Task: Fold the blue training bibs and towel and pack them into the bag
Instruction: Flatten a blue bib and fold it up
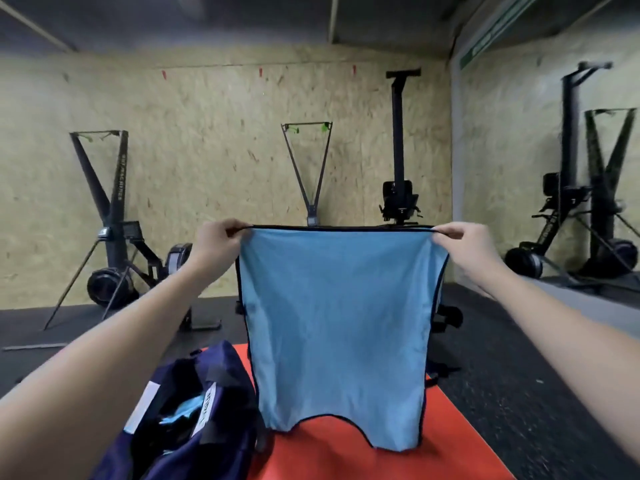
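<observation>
The blue bib (337, 327) hangs flat between both hands, left hand (216, 242) and right hand (464, 244) each pinching a top corner, long axis vertical, lower edge over the red mat (329, 452), the open bag (194, 410) nearer the left hand.

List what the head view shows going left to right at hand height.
Left hand pinching one top corner → light blue training bib with dark trim, held up and spread → right hand pinching the other corner.
</observation>
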Available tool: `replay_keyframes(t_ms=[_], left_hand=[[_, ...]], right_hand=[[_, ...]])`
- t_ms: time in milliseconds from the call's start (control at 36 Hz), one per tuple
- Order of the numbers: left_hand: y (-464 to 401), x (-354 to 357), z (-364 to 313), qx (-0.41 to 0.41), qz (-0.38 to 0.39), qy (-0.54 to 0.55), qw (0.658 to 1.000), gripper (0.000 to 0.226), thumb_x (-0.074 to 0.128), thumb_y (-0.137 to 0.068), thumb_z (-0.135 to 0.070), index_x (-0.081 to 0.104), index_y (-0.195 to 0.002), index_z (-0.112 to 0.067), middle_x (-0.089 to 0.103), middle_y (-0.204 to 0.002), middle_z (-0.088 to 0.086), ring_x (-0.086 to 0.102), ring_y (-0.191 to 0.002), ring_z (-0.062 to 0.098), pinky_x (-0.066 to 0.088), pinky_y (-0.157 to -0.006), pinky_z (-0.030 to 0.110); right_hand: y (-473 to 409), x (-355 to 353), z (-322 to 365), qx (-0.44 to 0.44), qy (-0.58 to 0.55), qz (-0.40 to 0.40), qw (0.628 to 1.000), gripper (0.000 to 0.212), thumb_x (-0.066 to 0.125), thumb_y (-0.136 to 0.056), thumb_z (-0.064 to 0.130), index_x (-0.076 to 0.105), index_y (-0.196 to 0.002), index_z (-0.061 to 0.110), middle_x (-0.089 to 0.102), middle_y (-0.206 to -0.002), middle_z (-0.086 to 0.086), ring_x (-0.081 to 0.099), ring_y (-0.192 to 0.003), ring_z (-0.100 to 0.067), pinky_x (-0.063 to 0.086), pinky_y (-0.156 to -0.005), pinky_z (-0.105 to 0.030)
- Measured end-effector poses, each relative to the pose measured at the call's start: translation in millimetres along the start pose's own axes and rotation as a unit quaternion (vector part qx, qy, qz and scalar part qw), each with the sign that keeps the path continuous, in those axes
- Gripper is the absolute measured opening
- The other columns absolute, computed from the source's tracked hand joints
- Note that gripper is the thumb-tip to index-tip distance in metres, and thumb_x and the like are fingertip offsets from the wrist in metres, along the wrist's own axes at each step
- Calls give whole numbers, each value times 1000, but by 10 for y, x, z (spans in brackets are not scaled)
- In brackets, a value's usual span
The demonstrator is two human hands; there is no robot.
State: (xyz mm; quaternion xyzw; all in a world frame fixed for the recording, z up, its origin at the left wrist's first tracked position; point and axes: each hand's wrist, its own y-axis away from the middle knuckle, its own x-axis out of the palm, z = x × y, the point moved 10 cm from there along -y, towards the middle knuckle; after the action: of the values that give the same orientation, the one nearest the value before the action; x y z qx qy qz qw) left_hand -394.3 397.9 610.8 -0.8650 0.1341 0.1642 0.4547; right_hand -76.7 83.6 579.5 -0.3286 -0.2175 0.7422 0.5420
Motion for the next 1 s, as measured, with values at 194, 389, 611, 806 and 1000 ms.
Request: replay_keyframes(t_ms=[194, 389, 611, 806, 1000], left_hand=[[-226, -497, -474, -6, 22, 43, 999, 22, 77, -84, -36, 77, -94, -16, 74, -90, 0, 66, -90, 15, 53, -77, 31], [-231, -634, -582, -17, 37, 103, 994, 9, 81, -80, -24, 75, -85, -19, 74, -90, 2, 66, -85, 10, 55, -78, 23], [-270, -423, -334, -38, 53, 91, 994, 17, 84, -78, -25, 78, -88, -13, 75, -87, 1, 68, -82, 9, 53, -74, 19], [-253, -34, 175, -53, 45, 56, 996, 19, 83, -78, -36, 79, -85, -18, 75, -80, -6, 68, -75, 5, 53, -68, 19], [-51, 753, 1021, -68, 80, -51, 993, 13, 78, -82, -30, 76, -77, -19, 72, -75, -4, 63, -73, 8, 46, -67, 17]], right_hand=[[-232, -410, 606, -24, -33, -5, 999, 11, 77, -86, 23, 75, -94, 16, 70, -92, 3, 63, -97, -16, 43, -88, -28], [-297, -484, 683, -20, -9, 24, 999, 9, 80, -83, 29, 73, -84, 26, 69, -91, 6, 63, -98, -17, 44, -93, -31], [-413, -251, 436, -13, 21, 63, 998, 13, 74, -89, 25, 76, -98, 16, 71, -100, 1, 63, -101, -16, 44, -91, -29], [-481, 197, -67, 13, 29, 103, 994, 13, 75, -88, 24, 78, -98, 16, 73, -102, 2, 63, -91, -11, 50, -85, -30], [-316, 848, -995, 52, 78, 126, 988, 12, 84, -78, 18, 74, -76, 23, 72, -82, 5, 65, -85, -13, 48, -77, -30]])
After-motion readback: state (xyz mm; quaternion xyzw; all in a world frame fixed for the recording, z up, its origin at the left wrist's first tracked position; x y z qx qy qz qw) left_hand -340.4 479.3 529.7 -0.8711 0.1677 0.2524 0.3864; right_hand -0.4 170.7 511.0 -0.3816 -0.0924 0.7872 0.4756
